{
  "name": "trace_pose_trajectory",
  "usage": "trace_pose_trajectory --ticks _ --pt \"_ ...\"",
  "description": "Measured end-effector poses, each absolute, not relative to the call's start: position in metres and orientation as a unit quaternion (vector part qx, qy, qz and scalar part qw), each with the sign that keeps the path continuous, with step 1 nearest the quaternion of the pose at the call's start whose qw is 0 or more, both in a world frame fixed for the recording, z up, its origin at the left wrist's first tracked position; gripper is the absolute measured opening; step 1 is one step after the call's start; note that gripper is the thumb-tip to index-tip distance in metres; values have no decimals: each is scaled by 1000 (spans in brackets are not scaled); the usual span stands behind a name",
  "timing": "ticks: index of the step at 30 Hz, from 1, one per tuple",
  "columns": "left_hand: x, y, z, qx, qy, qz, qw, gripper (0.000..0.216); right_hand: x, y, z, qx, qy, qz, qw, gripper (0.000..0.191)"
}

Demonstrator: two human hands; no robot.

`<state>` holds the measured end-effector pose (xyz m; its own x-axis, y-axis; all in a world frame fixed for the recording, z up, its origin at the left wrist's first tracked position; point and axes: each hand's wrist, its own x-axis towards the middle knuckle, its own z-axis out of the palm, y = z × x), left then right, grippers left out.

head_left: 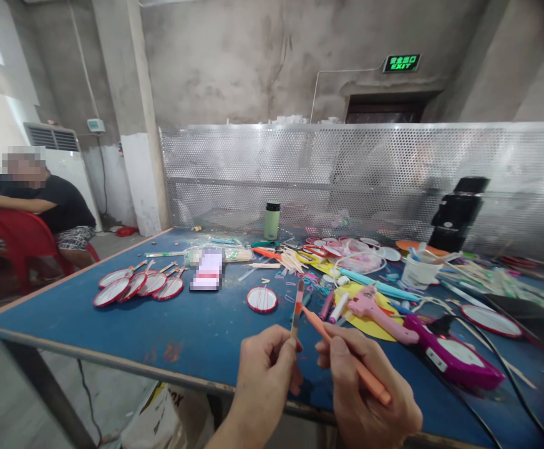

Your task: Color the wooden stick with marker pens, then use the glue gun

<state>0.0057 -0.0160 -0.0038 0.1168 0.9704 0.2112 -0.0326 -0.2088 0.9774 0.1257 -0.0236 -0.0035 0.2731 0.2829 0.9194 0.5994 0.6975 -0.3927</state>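
Observation:
My left hand (pixel 267 365) pinches a thin wooden stick (pixel 297 307) upright above the near edge of the blue table (pixel 160 330); the stick bears coloured marks. My right hand (pixel 365 390) grips an orange marker pen (pixel 347 355) like a pencil, its tip touching the stick's lower part. Both hands are close together. A small round red-rimmed fan (pixel 261 299) lies just beyond them on the table.
A row of red-rimmed round fans (pixel 136 285) lies at the left. A purple glue gun (pixel 450 352) and a pink one (pixel 379 312) lie right, with cables. A green bottle (pixel 272 219), a white cup (pixel 419 269) and sticks sit further back. A person sits far left on a red chair (pixel 17 240).

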Motion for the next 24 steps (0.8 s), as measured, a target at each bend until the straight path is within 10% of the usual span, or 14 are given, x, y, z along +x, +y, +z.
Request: trace_pose_trajectory --ticks 24 --pt "5 -13 -5 577 405 527 474 31 125 -26 -1 -379 -602 -111 694 11"
